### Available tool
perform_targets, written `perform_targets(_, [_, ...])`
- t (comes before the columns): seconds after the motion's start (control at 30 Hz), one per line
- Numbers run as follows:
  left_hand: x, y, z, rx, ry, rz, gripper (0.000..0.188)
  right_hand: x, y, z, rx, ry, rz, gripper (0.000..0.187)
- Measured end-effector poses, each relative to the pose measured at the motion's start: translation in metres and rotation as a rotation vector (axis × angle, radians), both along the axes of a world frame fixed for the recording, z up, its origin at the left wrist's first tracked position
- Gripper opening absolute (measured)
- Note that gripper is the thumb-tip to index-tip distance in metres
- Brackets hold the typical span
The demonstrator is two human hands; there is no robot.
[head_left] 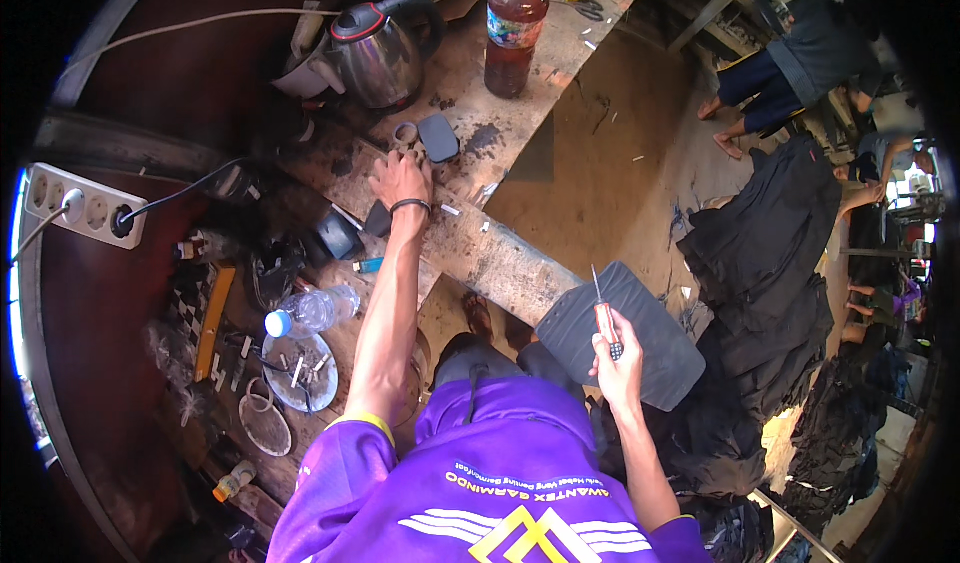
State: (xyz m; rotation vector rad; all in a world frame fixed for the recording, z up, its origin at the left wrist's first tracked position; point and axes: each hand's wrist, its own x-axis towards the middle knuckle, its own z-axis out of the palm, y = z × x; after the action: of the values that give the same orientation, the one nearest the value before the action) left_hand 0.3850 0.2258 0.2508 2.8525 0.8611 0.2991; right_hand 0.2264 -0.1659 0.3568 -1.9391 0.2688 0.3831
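Right hand (622,361) closed round the screwdriver (604,321), tip up, over a dark pad (650,328); left hand (404,177) on the surface (515,273), fingers bent beside a grey block (438,138), can't tell if gripping. Kettle (375,63) and bottle (508,71) stand beyond; bottle label and purple shirt (400,473) carry print.

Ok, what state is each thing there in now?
Kettle: lid apparently shut
Brown bottle: capped, standing
Clear bottle: capped
Power strip: two plugs inserted
Plate: holding cigarette butts
Screwdriver: held, blade pointing away from the wearer
Right grip: closed on screwdriver
Left grip: at the workbench, contents unclear
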Motion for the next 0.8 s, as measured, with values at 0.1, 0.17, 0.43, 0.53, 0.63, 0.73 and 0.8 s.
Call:
perform_targets(0.1, [0.019, 0.004, -0.002, 0.013, 0.11, 0.017, 0.029, -0.003, -0.004, 0.0, 0.016, -0.004, -0.031, 0.048])
perform_targets(0.17, [0.027, 0.006, -0.004, -0.001, 0.119, 0.054, 0.03, -0.007, -0.007, 0.0, 0.014, 0.008, -0.055, 0.048])
perform_targets(0.43, [0.034, 0.026, -0.001, 0.09, 0.113, 0.028, 0.035, -0.022, -0.016, 0.001, 0.124, 0.056, -0.25, 0.041])
perform_targets(0.53, [0.003, 0.026, 0.014, 0.024, -0.125, 0.105, 0.035, -0.025, -0.017, 0.003, 0.293, 0.084, -0.377, 0.034])
perform_targets(0.63, [-0.063, -0.011, 0.027, -0.11, -0.465, 0.03, 0.027, -0.031, -0.013, 0.002, 0.628, 0.056, -0.382, 0.02])
perform_targets(0.73, [-0.113, -0.083, 0.031, -0.595, -0.525, -0.221, 0.006, -0.031, 0.0, -0.012, 0.539, 0.074, -0.289, 0.016])
perform_targets(0.8, [-0.145, -0.136, 0.032, -0.71, -0.43, -0.443, 0.006, -0.027, 0.008, -0.025, 0.428, 0.187, -0.209, 0.018])
